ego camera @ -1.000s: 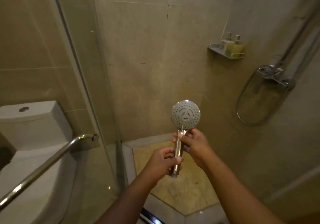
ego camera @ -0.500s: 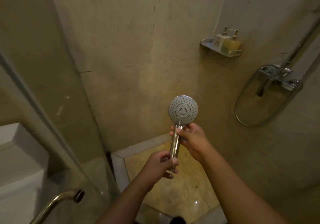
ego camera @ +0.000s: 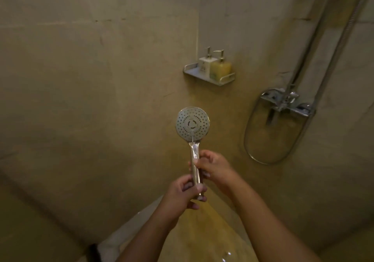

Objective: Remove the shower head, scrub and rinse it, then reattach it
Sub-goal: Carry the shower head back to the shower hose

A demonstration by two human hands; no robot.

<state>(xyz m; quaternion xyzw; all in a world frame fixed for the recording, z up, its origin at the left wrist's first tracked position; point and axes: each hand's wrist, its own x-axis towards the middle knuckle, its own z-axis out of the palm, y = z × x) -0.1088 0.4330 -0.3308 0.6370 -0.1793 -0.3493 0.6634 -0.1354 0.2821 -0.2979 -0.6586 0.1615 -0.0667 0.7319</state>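
Note:
A chrome shower head [ego camera: 192, 124] with a round perforated face stands upright in the middle of the view, face toward me, detached from any hose. My left hand [ego camera: 185, 194] grips the bottom end of its handle. My right hand [ego camera: 212, 165] holds the handle higher up, fingers wrapped round it. The loose shower hose [ego camera: 269, 160] hangs in a loop on the right wall below the chrome mixer tap [ego camera: 287, 101].
A small metal shelf [ego camera: 209, 77] in the wall corner carries two pump bottles, one white, one yellow [ego camera: 220, 70]. A riser pipe [ego camera: 315, 37] runs up from the tap. Tiled walls enclose the stall; the wet floor [ego camera: 204, 231] lies below my arms.
The view has turned right and up: the toilet, glass door and grab rail left the frame. Both hands keep hold of the shower head, which stays upright.

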